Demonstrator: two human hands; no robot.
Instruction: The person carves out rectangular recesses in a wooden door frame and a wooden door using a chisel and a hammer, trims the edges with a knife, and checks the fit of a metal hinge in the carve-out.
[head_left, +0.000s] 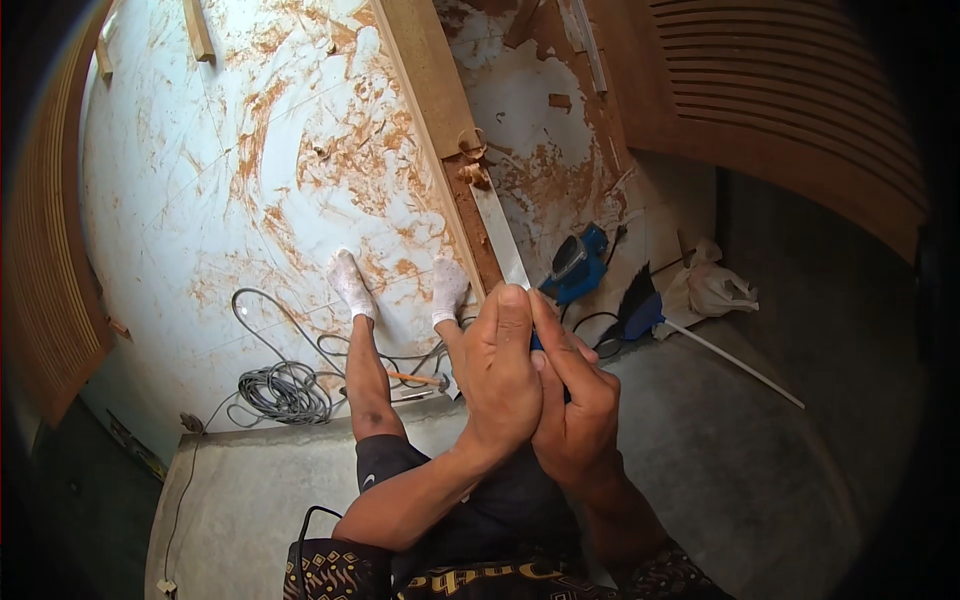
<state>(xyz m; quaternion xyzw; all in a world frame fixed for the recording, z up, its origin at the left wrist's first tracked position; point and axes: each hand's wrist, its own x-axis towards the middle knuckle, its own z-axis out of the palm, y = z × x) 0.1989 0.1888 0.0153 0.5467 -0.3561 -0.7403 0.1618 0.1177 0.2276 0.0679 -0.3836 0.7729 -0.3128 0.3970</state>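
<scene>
My left hand (500, 385) and my right hand (577, 410) are closed together around a chisel, their thumbs and fingers pinching the root of its long flat blade (503, 238). Only a bit of the blue handle shows between them. The blade points away from me along a long wooden door edge or plank (425, 75), lying within a recessed strip of it. Curled wood shavings (473, 172) sit by the blade's far end. Whether the tip touches the wood I cannot tell.
A blue power planer (580, 265) lies right of the wood, beside a blue broom (640, 312) and a plastic bag (720, 288). Grey cable (285, 395) coils near my feet, next to a hammer (420, 380). Slatted wooden panels (790, 80) stand at both sides; sawdust covers the floor.
</scene>
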